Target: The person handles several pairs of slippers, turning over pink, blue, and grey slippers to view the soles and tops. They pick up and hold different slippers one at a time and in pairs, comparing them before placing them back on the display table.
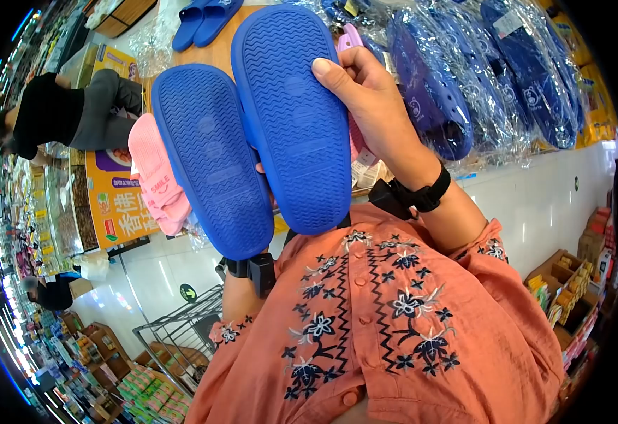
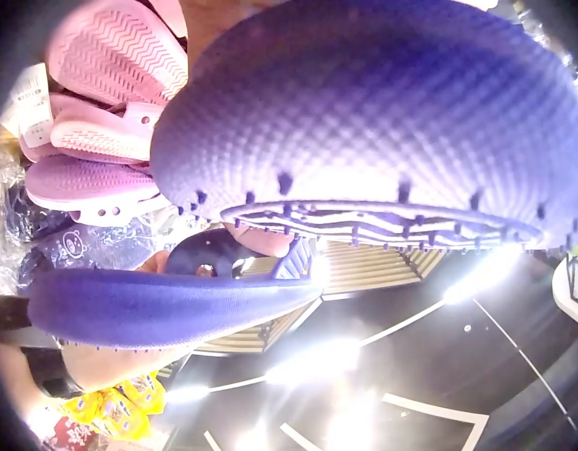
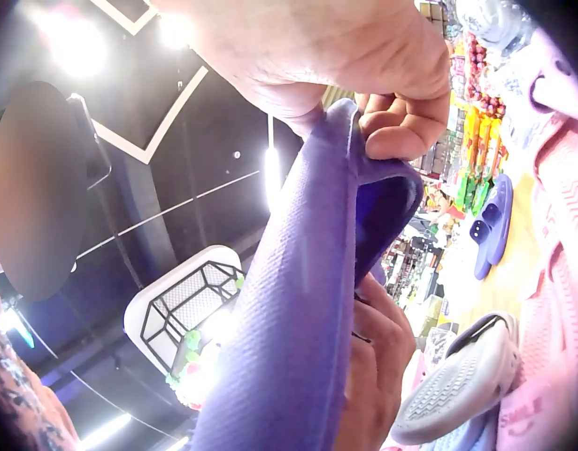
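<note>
Held up nearest the camera: two bright blue moulded slippers with zigzag-ridged soles (image 1: 291, 127), side by side, bottoms toward the head view, above an orange button-up shirt with dark floral embroidery (image 1: 365, 304). Pinching the edge of the one on the right, thumb on its sole, with the right hand (image 1: 369, 95); behind the pair with the left hand (image 3: 378, 362), mostly hidden, so cannot tell how closed. Beyond, on a light wooden tabletop (image 1: 210, 55), two more blue slippers (image 1: 206, 18); lower left, pale pink slippers marked SMILE (image 1: 161, 177); rightward, several blue clogs in clear plastic wrap (image 1: 429, 92). Only from the head: one grey wire cart (image 1: 182, 332), one person in a black top (image 1: 48, 113). Only from the right wrist: one grey clog (image 3: 458, 381), one white-rimmed, black-wired ceiling lamp (image 3: 185, 301).
</note>
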A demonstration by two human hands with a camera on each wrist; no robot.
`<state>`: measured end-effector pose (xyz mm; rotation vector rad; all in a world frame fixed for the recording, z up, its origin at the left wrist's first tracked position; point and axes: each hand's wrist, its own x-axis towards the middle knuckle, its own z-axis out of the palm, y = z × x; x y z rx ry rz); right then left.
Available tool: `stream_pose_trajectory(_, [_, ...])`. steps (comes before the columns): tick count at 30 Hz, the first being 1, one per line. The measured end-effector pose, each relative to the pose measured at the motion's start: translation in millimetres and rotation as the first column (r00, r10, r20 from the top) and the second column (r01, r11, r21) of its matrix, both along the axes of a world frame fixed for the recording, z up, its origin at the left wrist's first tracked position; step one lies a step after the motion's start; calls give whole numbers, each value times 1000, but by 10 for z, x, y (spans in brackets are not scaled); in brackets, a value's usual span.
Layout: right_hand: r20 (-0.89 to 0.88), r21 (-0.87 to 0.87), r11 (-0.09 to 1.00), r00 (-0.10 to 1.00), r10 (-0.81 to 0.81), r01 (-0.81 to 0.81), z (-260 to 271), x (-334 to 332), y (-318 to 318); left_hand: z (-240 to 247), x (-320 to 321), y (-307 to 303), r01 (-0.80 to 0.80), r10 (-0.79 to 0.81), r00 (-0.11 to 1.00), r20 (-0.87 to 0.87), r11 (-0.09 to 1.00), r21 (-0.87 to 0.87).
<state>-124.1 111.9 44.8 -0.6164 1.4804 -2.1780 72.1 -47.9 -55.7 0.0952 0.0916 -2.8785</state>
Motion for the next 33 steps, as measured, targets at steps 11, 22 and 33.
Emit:
stream_pose_trajectory(11, [-4,16,1000,1000,-14,14,13,11,-18,-36,-25,-25,-1,2,1000,-29,1000,28])
stream_pose_trajectory(22, [-42,28,1000,999,12,-11,-2,8,-47,-37,-48,-44,1,0,999,-32,1000,29])
stream_pose_trajectory(33, [164,249,966,986,32,-72,-255,-50,-53,131,-29,-20,-6,6,999,34,1000,-1])
